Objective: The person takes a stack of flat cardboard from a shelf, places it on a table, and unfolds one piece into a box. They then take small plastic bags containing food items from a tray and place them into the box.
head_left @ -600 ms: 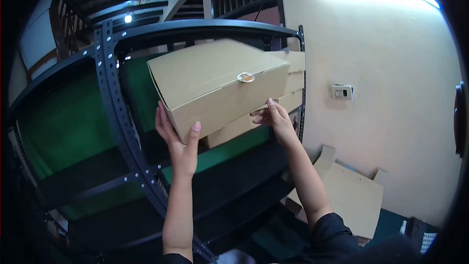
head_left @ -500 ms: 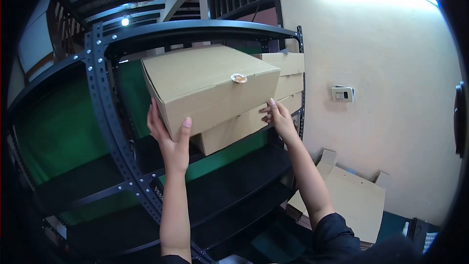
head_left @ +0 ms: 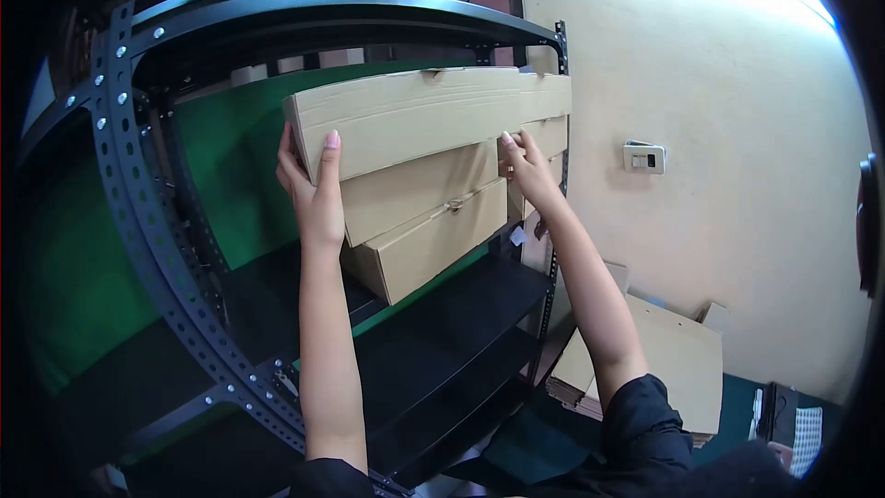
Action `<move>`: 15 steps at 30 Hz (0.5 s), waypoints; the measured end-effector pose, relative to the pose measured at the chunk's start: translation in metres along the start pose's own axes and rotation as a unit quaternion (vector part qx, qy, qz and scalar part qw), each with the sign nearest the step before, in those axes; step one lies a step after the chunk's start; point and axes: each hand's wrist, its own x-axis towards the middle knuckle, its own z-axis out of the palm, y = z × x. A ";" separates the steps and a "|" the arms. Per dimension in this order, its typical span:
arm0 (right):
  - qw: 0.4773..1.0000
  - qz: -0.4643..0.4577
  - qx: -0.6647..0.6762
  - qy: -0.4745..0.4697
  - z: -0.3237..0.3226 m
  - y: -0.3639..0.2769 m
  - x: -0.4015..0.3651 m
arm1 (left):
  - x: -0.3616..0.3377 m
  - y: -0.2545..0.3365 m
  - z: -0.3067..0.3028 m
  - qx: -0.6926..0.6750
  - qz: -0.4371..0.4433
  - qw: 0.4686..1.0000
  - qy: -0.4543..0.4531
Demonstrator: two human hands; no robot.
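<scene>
A closed cardboard box (head_left: pixel 415 115) is held at the top of a stack on a black metal shelf. My left hand (head_left: pixel 313 175) grips its left front corner, thumb on the front face and fingers round the side. At its lower right edge, my right hand (head_left: pixel 530 166) has the thumb and index finger close together at the box; its other fingers are partly hidden. Beneath it lie a second box (head_left: pixel 424 180) and a lower box (head_left: pixel 442 240), whose left ends jut out unevenly. More boxes (head_left: pixel 546 97) are stacked on the right, against the shelf post.
The black shelf frame (head_left: pixel 115 111) rises at the left, with green cloth (head_left: pixel 249 148) behind it. Lower shelves (head_left: pixel 442 323) are below the boxes. Flat cardboard (head_left: pixel 673 360) is piled at lower right. A switch plate (head_left: pixel 644 158) is on the wall.
The held box has moved back over the stack, and its front face now shows instead of its top. Both hands moved up with it. The camera view has shifted, showing more of the boxes beneath.
</scene>
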 end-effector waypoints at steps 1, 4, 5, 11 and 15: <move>0.999 0.037 0.001 0.004 0.004 0.001 0.003 | 0.001 -0.005 0.001 -0.008 -0.003 1.000 -0.004; 0.998 0.048 -0.039 -0.034 0.014 0.009 0.011 | 0.002 -0.017 0.004 0.010 -0.022 1.000 -0.004; 0.997 0.032 -0.051 -0.049 0.019 0.014 0.012 | 0.001 -0.021 0.005 0.022 -0.023 0.999 -0.005; 0.995 -0.019 -0.095 0.021 0.035 0.033 0.015 | -0.026 -0.034 0.002 -0.027 -0.034 0.998 -0.055; 0.999 0.045 -0.019 0.009 0.032 0.006 0.005 | -0.031 -0.019 -0.006 -0.105 -0.051 0.987 -0.115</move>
